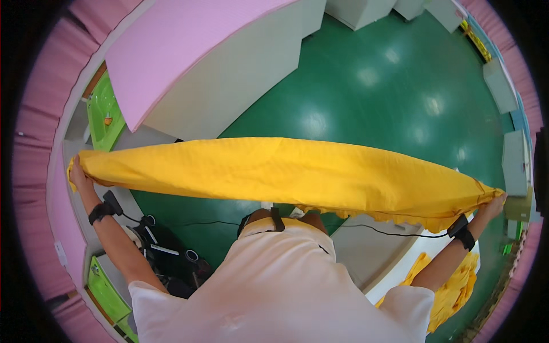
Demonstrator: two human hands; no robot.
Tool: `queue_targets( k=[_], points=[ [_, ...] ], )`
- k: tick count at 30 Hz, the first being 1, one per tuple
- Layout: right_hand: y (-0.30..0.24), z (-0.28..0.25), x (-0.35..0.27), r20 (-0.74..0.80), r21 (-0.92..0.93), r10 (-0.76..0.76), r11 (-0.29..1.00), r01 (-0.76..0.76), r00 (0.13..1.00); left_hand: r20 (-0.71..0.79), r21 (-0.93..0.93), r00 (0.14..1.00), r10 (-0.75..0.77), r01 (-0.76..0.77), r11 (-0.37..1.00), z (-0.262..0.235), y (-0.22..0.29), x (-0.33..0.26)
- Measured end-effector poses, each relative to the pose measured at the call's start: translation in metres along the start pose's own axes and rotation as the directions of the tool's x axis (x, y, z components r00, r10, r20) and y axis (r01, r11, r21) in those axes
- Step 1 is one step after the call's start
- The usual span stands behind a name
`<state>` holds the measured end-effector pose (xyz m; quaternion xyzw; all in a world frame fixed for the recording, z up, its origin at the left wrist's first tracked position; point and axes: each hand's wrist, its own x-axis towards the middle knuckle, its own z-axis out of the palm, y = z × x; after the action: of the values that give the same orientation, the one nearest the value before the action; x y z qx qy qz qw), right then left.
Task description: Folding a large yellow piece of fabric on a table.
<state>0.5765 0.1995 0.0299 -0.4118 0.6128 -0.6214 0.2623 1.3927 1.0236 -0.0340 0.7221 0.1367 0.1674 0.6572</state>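
A long piece of yellow cloth (pixel 274 168) is stretched between my two hands, both arms spread wide. My left hand (pixel 80 172) grips its left end, with a small bit of cloth sticking out beyond the fingers. At the opposite end, my right hand (pixel 492 208) is closed on the right corner, where the fabric is bunched. The cloth hangs in front of my body, and a gathered, ruffled edge shows along its lower right side. Each wrist wears a black strap with a small device on it.
More yellow cloth (pixel 454 291) lies crumpled on a white surface beside my right arm. A pink-topped cabinet (pixel 206 28) stands ahead on the left. Black bags (pixel 171 251) sit by my left arm. Thin black cables (pixel 372 228) run past my waist. Green trays (pixel 106 111) line the left side.
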Motion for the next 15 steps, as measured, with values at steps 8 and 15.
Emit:
queue_targets(
  k=[8, 15],
  points=[
    [-0.025, 0.167, -0.012, 0.49, 0.228, -0.024, 0.968, -0.101, 0.871, -0.114, -0.222, 0.993, -0.023, -0.003, 0.975, -0.129, 0.041, -0.068],
    [-0.068, 0.33, -0.055, 0.692, 0.428, -0.14, 0.87, -0.246, 0.708, -0.345, -0.367, 0.938, -0.04, -0.095, 0.925, -0.181, 0.102, -0.128]
  ],
)
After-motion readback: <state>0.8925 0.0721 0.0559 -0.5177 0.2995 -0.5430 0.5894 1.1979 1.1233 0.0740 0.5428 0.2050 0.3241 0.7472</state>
